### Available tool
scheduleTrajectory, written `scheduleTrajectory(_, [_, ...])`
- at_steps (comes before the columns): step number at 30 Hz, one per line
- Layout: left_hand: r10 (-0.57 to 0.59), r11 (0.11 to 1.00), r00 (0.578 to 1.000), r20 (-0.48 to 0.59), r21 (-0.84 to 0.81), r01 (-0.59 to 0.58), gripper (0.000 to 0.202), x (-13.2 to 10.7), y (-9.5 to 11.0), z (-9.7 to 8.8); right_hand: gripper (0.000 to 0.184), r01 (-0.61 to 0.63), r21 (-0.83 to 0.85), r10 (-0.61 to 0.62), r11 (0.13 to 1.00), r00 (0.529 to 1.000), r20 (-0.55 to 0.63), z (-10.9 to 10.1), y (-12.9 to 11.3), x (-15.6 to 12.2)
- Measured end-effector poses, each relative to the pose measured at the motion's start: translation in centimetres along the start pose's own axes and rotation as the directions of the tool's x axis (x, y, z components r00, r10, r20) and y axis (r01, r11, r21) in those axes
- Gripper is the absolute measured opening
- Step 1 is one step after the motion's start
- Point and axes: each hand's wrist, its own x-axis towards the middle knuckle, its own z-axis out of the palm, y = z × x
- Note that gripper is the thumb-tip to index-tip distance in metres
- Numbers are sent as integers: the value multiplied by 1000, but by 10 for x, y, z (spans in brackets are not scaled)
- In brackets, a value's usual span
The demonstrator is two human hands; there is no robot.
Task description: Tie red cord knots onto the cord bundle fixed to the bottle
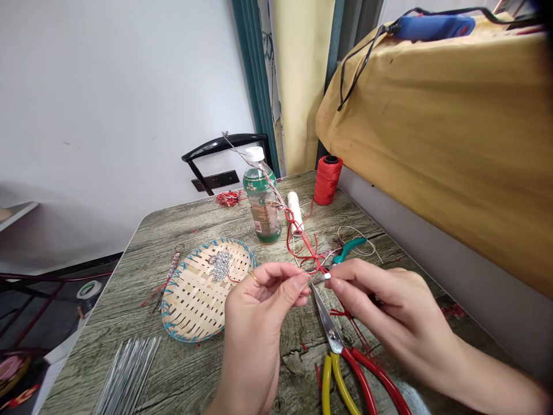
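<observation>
My left hand [263, 311] and my right hand [380, 300] meet over the wooden table [142, 242], both pinching a small silver piece [322, 278] tied to red cord [302, 239]. The cord runs up and back to a twisted stem with red and white wrapping [254, 161] that stands up near a plastic bottle [261, 199]. A ring sits on a finger of my left hand. Directly below my fingers lie red-handled scissors [345, 351] and yellow-handled pliers [334, 383].
A woven bamboo tray [194, 300] with small silver beads [221, 264] sits left of my hands. A bundle of metal wires [125, 377] lies front left. Green-handled pliers [348, 249], a white spool [294, 208] and a red thread spool [327, 180] stand behind. A yellow-covered bed [453, 132] borders the right.
</observation>
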Motion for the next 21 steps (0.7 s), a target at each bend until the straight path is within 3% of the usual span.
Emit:
scheduleTrajectory(3, [-27, 999, 1000, -2, -20, 27, 5, -1, 3, 1, 19, -57, 71, 59, 996, 998, -26, -2, 0, 1])
scheduleTrajectory(7, [-87, 990, 996, -20, -114, 85, 3, -4, 7, 4, 16, -36, 126, 49, 991, 994, -101, 1, 4, 0])
scheduleTrajectory(12, [-11, 979, 996, 83, -202, 28, 29, -3, 5, 2, 14, -47, 177, 65, 983, 993, -97, 3, 5, 0])
scheduleTrajectory(17, [92, 989, 983, 160, 102, -109, 37, -1, -3, -4, 18, -92, 251, 114, 964, 991, -74, 1, 4, 2])
scheduleTrajectory(21, [247, 875, 958, 146, 392, -285, 33, -2, -5, -8, 20, -137, 316, 158, 939, 987, -41, 1, 6, 3])
